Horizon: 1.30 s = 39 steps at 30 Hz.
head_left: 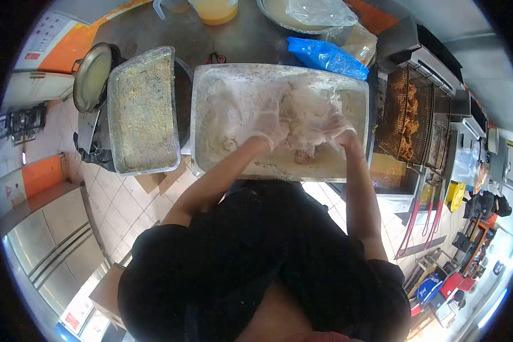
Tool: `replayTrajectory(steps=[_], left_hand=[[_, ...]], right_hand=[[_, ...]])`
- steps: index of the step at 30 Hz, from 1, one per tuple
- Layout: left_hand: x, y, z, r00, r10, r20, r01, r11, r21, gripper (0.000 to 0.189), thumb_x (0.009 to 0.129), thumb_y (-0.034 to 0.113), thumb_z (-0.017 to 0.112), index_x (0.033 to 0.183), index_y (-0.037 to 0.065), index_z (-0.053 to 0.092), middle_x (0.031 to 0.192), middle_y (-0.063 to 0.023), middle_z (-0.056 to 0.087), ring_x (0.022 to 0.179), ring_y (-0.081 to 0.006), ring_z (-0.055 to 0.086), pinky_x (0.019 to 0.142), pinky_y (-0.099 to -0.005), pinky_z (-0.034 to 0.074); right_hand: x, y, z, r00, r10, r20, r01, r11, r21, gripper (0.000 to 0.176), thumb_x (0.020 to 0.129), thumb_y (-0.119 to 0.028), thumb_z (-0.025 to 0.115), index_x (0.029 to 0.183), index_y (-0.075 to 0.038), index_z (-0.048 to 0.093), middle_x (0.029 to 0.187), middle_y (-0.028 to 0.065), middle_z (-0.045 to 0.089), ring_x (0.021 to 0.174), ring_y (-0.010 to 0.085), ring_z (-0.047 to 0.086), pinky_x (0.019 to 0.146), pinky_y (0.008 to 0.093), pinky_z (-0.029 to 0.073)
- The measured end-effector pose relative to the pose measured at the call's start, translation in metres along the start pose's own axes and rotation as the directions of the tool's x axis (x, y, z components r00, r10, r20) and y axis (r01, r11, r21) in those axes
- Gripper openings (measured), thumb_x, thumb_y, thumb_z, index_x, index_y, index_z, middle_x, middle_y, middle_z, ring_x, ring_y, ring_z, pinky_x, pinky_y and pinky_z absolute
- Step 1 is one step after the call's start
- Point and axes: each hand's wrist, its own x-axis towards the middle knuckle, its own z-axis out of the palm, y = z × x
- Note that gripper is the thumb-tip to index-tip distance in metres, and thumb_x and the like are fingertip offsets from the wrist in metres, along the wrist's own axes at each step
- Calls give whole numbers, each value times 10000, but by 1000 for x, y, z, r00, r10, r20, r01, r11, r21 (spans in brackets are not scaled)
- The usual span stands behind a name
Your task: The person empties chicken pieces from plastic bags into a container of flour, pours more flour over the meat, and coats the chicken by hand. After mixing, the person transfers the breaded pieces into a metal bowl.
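We work two gloved hands in a flour tray (pixel 211 114) at the frame's centre.
Our left hand (pixel 271 130) and right hand (pixel 332 128) curl their fingers around a floured piece (pixel 302 113); a crumb tray (pixel 142 108) sits at left.

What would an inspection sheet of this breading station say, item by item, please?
surface: dark metal worktop, mostly covered by containers
job's things: large rectangular metal tray of white flour; floured food pieces lying in it
clutter: clear plastic tray of brown crumbs beside it; crumpled blue plastic bag; red-handled scissors; round metal lid
hands: left hand and right hand, both in clear gloves, in the flour; grip unclear
cables: nothing seen
surroundings: wire fryer baskets with brown fried food on the right; pale tiled floor
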Motion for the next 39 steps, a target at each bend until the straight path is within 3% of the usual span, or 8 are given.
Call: replayTrajectory(steps=[8,13,18,22,27,33,36,39], left_hand=[[29,15,0,755,-315,575,538,798,-270,863,758,520,618,1362,-35,351,1260,-274,496,1120,-362,528,954,-388,416],[35,-11,56,475,-364,801,863,374,-341,577,750,509,652,1123,70,607,939,-131,659,794,-205,613,654,-360,490],[36,-24,81,686,-255,681,245,963,114,499,794,458,662,1161,128,590,1028,-100,647,843,-186,617,773,-303,526],[21,11,8,875,-141,463,134,990,48,351,822,300,635,1092,80,594,1014,-112,648,801,-208,630,717,-331,530],[17,20,-14,969,-116,217,75,980,185,345,826,171,615,1114,-1,537,1031,-150,640,898,-270,632,757,-401,502],[32,-36,11,971,170,168,-144,977,-158,682,851,327,555,1384,-6,289,1338,-200,465,1164,-325,510,989,-415,382],[75,16,-41,684,-352,639,713,509,-482,791,821,436,603,1392,-25,308,1441,-192,316,1343,-299,304,1077,-344,296],[86,-3,49,815,-515,264,545,531,-649,769,826,553,570,1341,7,402,1369,-167,416,1279,-275,382,1016,-392,374]], right_hand=[[34,63,38,801,587,116,-554,801,-228,678,893,-583,404,1305,-49,473,1346,240,445,1276,333,407,1033,375,345],[18,112,81,994,67,-83,-23,897,442,535,906,-468,475,1229,-48,547,1289,144,529,1242,269,449,1037,370,342],[0,120,64,917,-319,-241,386,862,328,373,822,-281,587,1019,30,647,1019,166,652,955,291,621,860,364,486],[12,92,22,963,246,115,-219,954,-205,159,800,-157,583,932,-103,654,937,86,673,914,194,624,838,311,487],[6,28,9,983,-179,-50,149,919,-364,325,855,-216,588,1118,-30,544,1071,103,633,935,258,614,832,344,495],[29,75,-3,988,156,-11,-137,894,427,629,801,-243,684,1319,-10,413,1179,201,568,991,313,601,845,368,493],[93,145,45,901,275,-335,-399,829,-392,592,839,-271,645,1306,8,411,1186,207,558,989,324,600,833,371,502],[92,27,25,955,185,-232,-242,939,-246,509,869,-308,598,1262,-18,453,1174,183,569,953,292,611,797,363,512]])
